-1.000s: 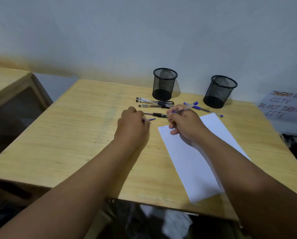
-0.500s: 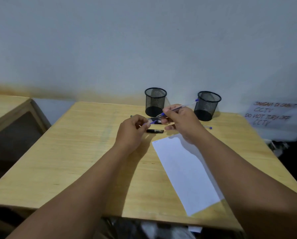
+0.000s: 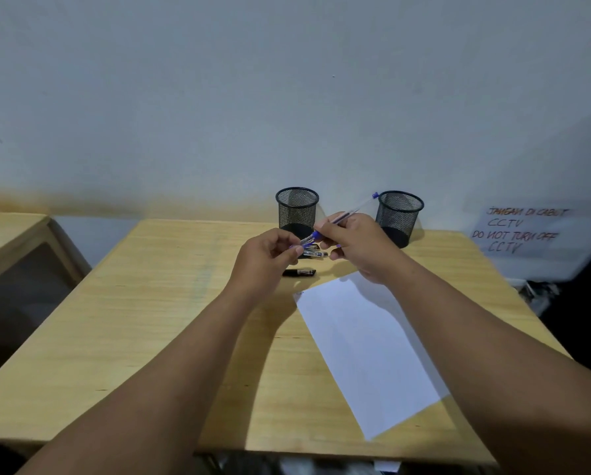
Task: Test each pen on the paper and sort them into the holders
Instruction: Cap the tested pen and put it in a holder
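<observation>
My right hand holds a clear pen with blue ends above the table, its back end up near the right holder. My left hand pinches a small blue pen cap right at the pen's tip end. Both hands hover over the pile of loose pens, mostly hidden behind them. One black pen lies in front of the pile. A white sheet of paper lies under my right forearm, with a small mark at its near-left corner. Two black mesh holders stand at the back: left holder, right holder.
The wooden table stands against a pale wall. A second wooden table sits to the left across a gap. A handwritten CCTV notice is at the right. Dark clutter lies beyond the table's right edge.
My right hand lifted the blue pen off the paper and raised it above the pile. My left hand rose from the table to meet the pen's tip with the cap. The camera tilted upward.
</observation>
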